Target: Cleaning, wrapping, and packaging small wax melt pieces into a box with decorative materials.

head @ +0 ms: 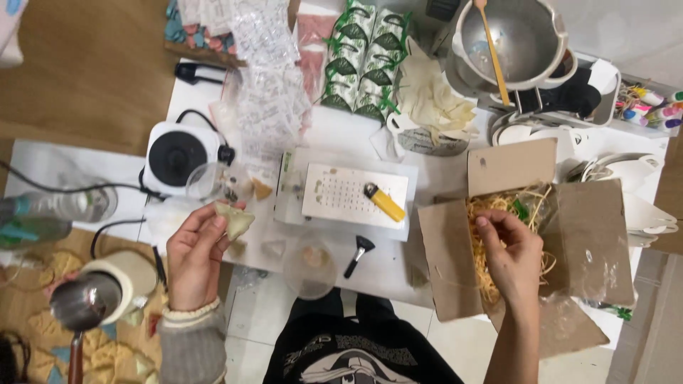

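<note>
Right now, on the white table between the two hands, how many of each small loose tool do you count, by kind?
Yellow lighter: 1
Small black brush: 1
Clear plastic cup: 1
Total: 3
The left hand holds a pale wedge-shaped piece; the right hand reaches into the straw-filled cardboard box.

Yellow lighter (384,203) lies on the white perforated board (341,193); left of the board sits a hotplate (178,153), behind it a steel pot (523,35).
</note>
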